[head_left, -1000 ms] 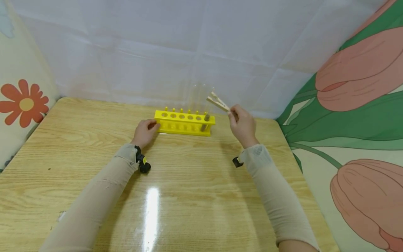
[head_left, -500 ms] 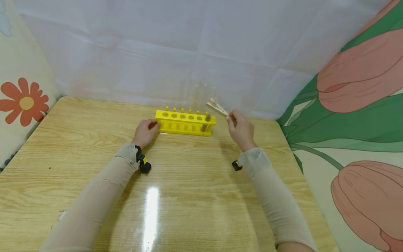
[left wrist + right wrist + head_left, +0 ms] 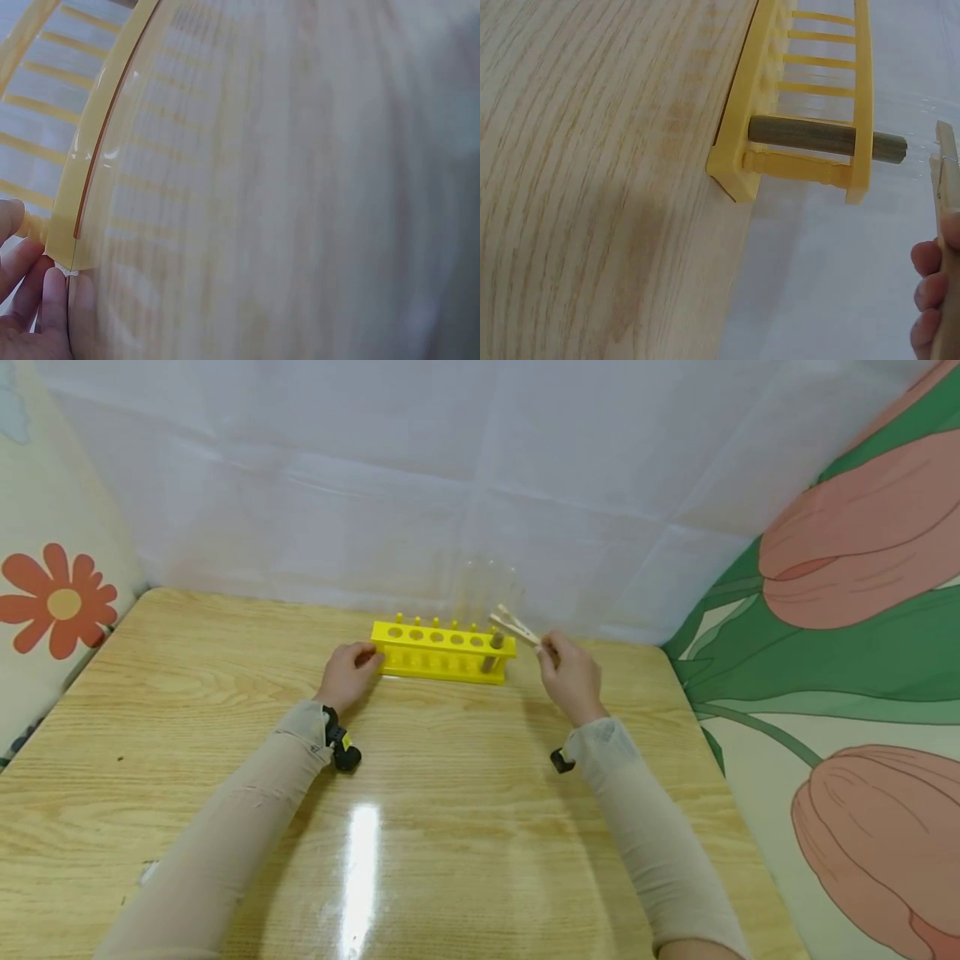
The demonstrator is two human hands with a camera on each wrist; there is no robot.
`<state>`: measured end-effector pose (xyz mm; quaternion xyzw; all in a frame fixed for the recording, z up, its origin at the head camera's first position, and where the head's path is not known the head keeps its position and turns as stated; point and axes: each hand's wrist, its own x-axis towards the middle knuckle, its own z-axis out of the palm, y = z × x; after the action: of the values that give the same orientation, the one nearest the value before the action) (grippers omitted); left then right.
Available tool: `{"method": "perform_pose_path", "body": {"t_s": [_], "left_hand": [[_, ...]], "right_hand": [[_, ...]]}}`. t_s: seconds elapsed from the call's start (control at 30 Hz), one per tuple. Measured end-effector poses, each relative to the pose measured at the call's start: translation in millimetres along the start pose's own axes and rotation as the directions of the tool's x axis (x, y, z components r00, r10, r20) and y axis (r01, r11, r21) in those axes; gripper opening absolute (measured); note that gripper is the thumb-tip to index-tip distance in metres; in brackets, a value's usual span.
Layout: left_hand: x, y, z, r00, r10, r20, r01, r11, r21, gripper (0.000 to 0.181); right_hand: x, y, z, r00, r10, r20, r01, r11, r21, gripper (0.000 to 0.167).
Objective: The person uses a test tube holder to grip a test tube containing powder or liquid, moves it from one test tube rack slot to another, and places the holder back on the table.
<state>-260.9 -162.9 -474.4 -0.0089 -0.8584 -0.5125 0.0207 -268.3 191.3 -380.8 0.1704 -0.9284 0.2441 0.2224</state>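
My left hand holds the left end of a yellow test tube rack; in the left wrist view its fingers are at the rack's end post. A brown-grey cylinder, its kind unclear, stands upright in the rightmost hole, its top above the upper bar. My right hand grips a wooden test tube clamp by its handle. The clamp's jaws stand apart beside the rack's right end, near the cylinder's top, and nothing is seen between them.
Clear, round-ended tubes, faint against the white cloth, stand over the pegs at the rack's back right. The rack rests near the back edge of the wood-grain table. A flower-printed wall borders the right side.
My right hand has lowered the wooden clamp slightly towards the rack's right end, bringing its jaws down near the cylinder's top. My left hand has stayed at the rack.
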Motion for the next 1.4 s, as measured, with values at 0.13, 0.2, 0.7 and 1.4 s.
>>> {"method": "perform_pose_path", "body": {"t_s": [0.13, 0.2, 0.7, 1.4], "left_hand": [[0.1, 0.0, 0.1, 1.000, -0.001, -0.005, 0.001, 1.000, 0.003, 0.048], [0.2, 0.2, 0.5, 1.000, -0.003, -0.007, 0.003, 1.000, 0.008, 0.048], [-0.7, 4.0, 2.6, 1.000, -0.004, -0.025, 0.004, 1.000, 0.015, 0.046], [2.9, -2.2, 2.3, 1.000, 0.003, -0.028, -0.003, 1.000, -0.003, 0.046]], "right_hand": [[-2.0, 2.5, 2.7, 1.000, -0.004, 0.011, 0.004, 1.000, -0.016, 0.013], [-2.9, 3.0, 3.6, 1.000, 0.001, 0.026, 0.000, 1.000, -0.023, 0.013], [-9.5, 7.0, 10.5, 0.999, -0.003, 0.038, 0.004, 1.000, -0.023, 0.012], [-11.8, 10.3, 16.2, 0.997, -0.017, 0.077, 0.019, 0.999, -0.031, 0.013]]}}
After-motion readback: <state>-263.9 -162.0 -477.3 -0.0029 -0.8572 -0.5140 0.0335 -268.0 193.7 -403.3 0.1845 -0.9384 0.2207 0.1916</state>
